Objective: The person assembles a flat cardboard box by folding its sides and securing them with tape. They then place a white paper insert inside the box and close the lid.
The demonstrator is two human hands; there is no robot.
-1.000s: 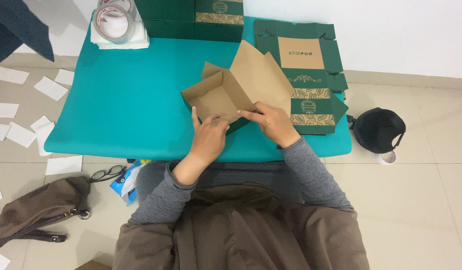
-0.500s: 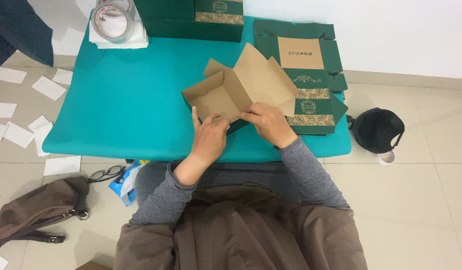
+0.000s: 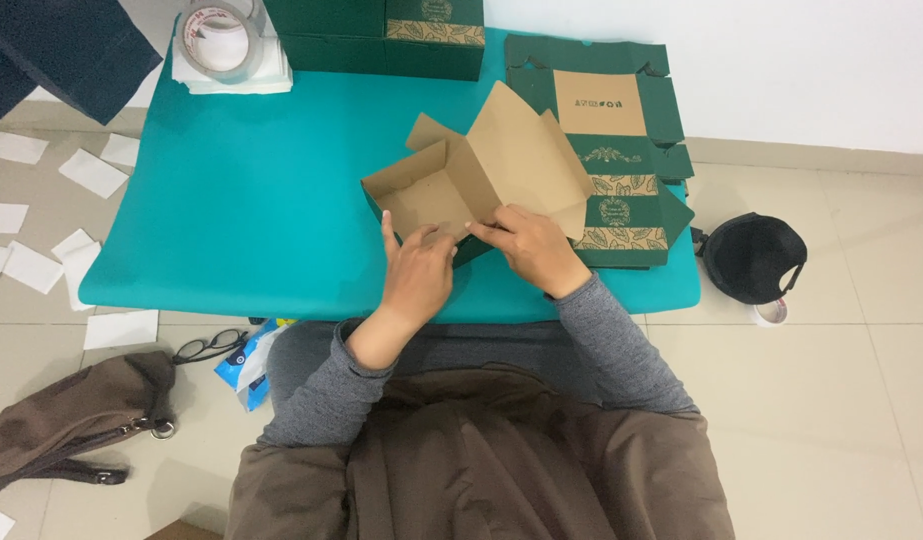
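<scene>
A half-folded cardboard box, brown inside and dark green outside, sits on the teal table. My left hand grips its near wall, thumb raised beside the left corner. My right hand pinches the near flap at the box's front edge, fingertips meeting those of my left hand. The tall back flap stands up behind them.
A stack of flat green box blanks lies right of the box. Finished green boxes and a tape roll on white paper stand at the back. On the floor lie a black cap, brown bag, glasses and white slips.
The hands have barely shifted; both stay on the box's near wall, and the box has kept its place on the table.
</scene>
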